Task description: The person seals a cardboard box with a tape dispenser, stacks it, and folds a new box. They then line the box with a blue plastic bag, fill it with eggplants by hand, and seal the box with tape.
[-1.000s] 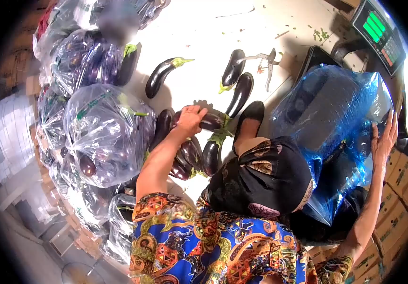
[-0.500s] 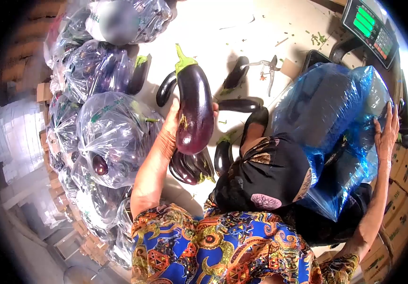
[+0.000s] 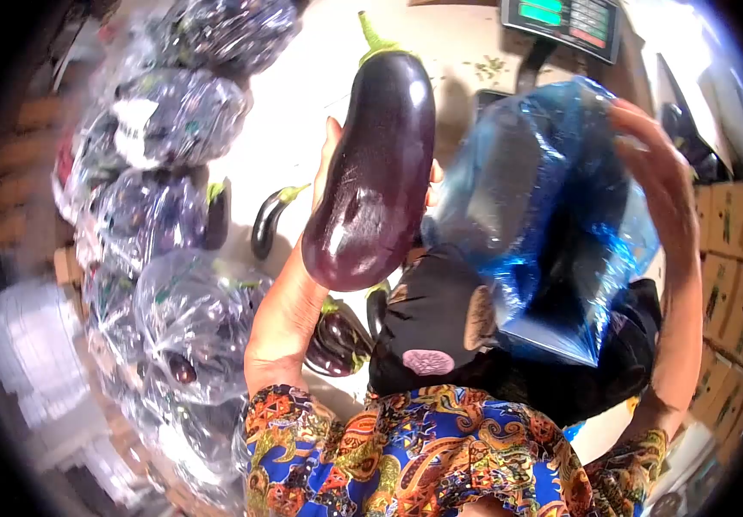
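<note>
A large dark purple eggplant [image 3: 380, 164] with a green stem lies in my left hand [image 3: 326, 164], whose fingers wrap round it from beneath, the stem pointing up and away. On the right, my right hand [image 3: 651, 151] is at the upper right edge of a blue plastic bag [image 3: 509, 164]. Its fingers are bent against the plastic and blurred, so whether they pinch it cannot be made out. The bag rests against my right leg, its mouth partly spread towards me.
Clear bags of eggplants [image 3: 203, 319] are piled along the left. A small eggplant [image 3: 266, 226] and others [image 3: 337, 340] lie on the floor. A digital scale display [image 3: 565, 21] stands at the top right, and cardboard boxes [image 3: 733, 284] are stacked at the far right.
The held eggplant is now closer to the camera and larger in view. My right hand has moved up and left, its fingers no longer spread out. The view has shifted right.
</note>
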A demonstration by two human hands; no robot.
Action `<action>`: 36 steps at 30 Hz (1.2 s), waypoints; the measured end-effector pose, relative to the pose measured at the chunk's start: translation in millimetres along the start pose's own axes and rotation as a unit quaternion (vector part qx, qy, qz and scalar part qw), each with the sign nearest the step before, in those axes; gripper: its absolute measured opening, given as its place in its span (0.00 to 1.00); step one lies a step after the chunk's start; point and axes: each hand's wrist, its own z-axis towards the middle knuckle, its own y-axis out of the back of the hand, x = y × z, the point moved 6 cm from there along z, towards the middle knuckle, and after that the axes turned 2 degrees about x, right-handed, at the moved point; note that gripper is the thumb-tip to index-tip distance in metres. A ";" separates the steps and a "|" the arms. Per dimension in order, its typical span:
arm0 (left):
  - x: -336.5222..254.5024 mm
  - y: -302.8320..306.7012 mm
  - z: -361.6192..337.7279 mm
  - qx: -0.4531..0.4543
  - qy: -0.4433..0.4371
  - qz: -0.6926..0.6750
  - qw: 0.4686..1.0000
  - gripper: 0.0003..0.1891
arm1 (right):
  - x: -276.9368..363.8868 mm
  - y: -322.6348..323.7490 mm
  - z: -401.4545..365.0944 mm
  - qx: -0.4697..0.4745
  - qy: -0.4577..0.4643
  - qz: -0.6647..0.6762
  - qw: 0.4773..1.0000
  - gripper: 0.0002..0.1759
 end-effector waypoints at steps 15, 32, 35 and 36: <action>39.2 -96.0 99.0 -0.075 -0.137 0.818 0.553 0.32 | 5.1 0.8 -78.6 -0.118 -0.256 0.429 0.858 0.42; 80.8 117.4 104.8 -0.145 -0.114 0.698 0.692 0.23 | -113.6 -46.2 -43.8 0.041 -0.350 -0.112 0.929 0.52; 81.0 110.5 86.1 -0.130 -0.108 0.664 0.728 0.22 | -151.1 -88.7 -50.1 0.037 -0.343 -0.124 0.931 0.49; 74.3 102.3 70.7 -0.108 -0.160 0.679 0.708 0.23 | -146.9 -109.4 -57.9 0.074 -0.361 -0.015 0.930 0.47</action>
